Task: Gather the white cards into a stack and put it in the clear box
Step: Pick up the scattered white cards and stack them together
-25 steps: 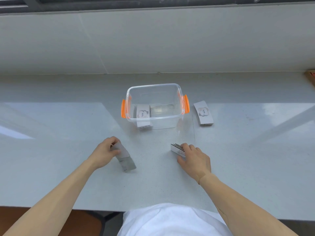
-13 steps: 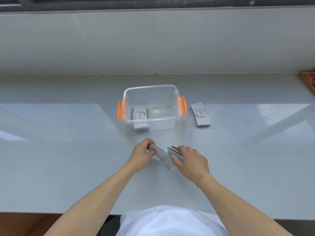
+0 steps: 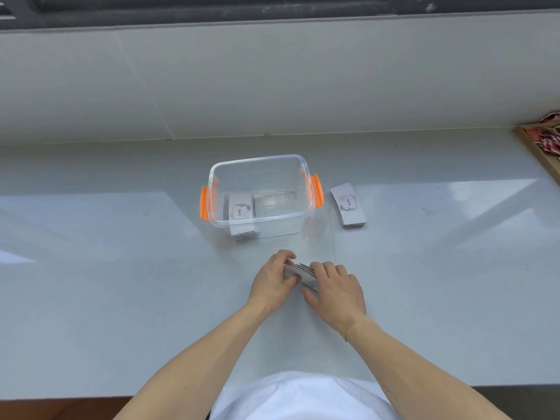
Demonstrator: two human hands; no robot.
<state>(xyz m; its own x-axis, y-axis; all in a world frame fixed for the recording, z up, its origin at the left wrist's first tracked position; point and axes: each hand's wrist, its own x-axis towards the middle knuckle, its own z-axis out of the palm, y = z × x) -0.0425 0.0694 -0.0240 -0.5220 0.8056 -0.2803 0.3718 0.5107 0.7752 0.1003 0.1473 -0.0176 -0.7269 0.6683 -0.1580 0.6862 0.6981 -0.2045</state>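
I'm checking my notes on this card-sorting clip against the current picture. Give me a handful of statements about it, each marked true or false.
1. Both hands are on one bundle of cards in front of the box. True: the left hand and right hand press the bundle of cards from either side.
2. The clear box is empty. False: a stack of cards lies inside at its left end.
3. A stack of cards lies on the counter to the right of the box. True.
4. The box's handles are blue. False: they are orange.
5. A lid covers the box. False: it is open at the top.
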